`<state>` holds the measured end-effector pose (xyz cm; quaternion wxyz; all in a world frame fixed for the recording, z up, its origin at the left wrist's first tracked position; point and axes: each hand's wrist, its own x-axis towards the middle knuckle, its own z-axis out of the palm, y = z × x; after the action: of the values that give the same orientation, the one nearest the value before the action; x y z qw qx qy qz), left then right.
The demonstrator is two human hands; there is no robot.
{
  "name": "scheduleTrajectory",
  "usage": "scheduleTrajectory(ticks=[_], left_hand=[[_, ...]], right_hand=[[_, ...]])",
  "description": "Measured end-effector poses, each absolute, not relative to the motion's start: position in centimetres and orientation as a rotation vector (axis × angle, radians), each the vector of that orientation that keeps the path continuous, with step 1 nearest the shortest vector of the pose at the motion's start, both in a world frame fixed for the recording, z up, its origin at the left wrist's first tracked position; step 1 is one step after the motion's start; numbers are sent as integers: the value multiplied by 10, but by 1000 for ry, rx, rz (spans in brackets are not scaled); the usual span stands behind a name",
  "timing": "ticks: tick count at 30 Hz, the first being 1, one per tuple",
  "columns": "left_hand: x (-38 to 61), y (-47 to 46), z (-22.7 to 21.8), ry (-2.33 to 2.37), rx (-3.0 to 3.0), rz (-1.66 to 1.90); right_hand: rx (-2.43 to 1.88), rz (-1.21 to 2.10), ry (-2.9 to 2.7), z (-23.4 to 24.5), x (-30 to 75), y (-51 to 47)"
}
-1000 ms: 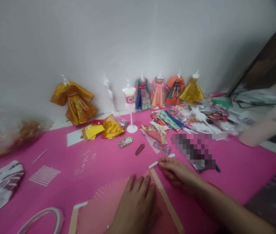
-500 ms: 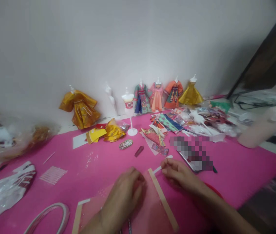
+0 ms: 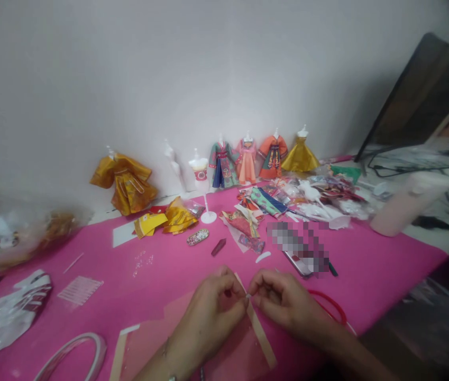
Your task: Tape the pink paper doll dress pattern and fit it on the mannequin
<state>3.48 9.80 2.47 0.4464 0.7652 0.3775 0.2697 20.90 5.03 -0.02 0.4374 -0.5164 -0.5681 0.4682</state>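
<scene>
Over cloth (image 3: 386,259), L hand (image 3: 210,309) & R hand (image 3: 283,301) pinch 1 white bit (image 3: 248,296), prob. tape.

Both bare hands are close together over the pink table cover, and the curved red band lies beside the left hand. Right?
Not quite: the head view shows the curved red band beside the right hand, not the left hand. The rest stands.
</scene>
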Motion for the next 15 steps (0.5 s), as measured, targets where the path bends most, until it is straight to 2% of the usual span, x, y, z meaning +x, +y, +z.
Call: scheduleTrajectory(ticks=[8, 15], left_hand=[[32, 93, 30, 870, 1698, 680], [31, 93, 28, 943, 1417, 705]], right_hand=[[-1279, 1114, -1201, -7, 207, 44], [-1189, 1228, -1072, -7, 200, 37]])
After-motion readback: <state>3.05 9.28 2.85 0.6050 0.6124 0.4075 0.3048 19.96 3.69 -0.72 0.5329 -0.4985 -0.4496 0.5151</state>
